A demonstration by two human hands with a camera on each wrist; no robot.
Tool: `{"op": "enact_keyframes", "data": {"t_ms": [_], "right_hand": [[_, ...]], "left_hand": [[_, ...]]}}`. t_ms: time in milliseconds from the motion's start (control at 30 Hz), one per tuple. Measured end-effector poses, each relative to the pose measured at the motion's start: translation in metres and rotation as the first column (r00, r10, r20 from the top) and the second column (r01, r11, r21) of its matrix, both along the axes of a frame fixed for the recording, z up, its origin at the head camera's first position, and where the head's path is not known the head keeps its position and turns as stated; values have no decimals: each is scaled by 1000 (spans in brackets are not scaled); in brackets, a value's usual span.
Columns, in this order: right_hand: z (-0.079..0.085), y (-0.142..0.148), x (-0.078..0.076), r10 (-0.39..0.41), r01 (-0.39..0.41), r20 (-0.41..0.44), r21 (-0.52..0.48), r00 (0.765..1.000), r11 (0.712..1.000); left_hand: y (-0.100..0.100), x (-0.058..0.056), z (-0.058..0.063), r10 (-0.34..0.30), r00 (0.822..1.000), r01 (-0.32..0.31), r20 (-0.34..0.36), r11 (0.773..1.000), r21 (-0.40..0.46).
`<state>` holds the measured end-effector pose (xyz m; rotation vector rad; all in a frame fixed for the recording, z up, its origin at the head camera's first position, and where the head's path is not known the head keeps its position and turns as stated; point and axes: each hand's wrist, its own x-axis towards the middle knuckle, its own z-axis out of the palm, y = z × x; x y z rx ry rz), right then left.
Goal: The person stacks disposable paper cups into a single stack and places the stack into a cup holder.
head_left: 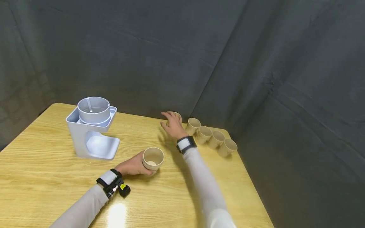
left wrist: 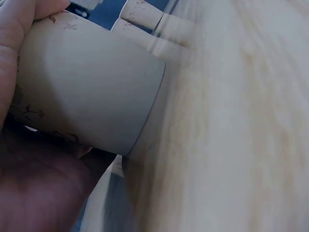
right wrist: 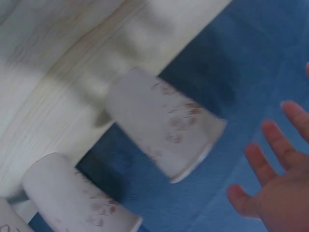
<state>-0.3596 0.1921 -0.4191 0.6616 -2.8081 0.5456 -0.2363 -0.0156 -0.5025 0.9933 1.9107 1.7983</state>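
My left hand [head_left: 135, 166] grips a beige paper cup [head_left: 153, 152] by its side, the cup standing mouth up over the table. In the left wrist view the same cup [left wrist: 91, 82] shows a small flower print and its base close to the wood. Out at the far edge of the table, my right hand [head_left: 174, 127] reaches over another paper cup [head_left: 178, 116], partly covering it in the head view. From the right wrist, the right hand's spread fingers [right wrist: 260, 164] appear beside that flower-printed cup [right wrist: 164, 123], apart from it.
Several more paper cups [head_left: 203, 135] stand in a slanting row along the table's right back corner. On the left is a white stand-shaped device [head_left: 82, 139] with a round bowl [head_left: 94, 111] on top and a tray below. Dark cloth [head_left: 142, 57] hangs behind the table [head_left: 51, 177].
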Motion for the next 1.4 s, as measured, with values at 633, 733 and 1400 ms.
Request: {"op": "enact_keyframes", "data": {"t_ms": [633, 733, 1400], "right_hand": [[-15, 5, -52, -268, 239, 89, 250, 959, 938], [-18, 7, -53, -285, 247, 127, 250, 950, 936], [-34, 8, -48, -253, 252, -33, 294, 967, 922]], "left_hand": [[-1, 6, -1, -18, 1000, 17, 19, 1000, 14], [0, 7, -1, -17, 1000, 17, 25, 1000, 14], [1, 7, 0, -9, 1000, 9, 7, 1000, 1]]}}
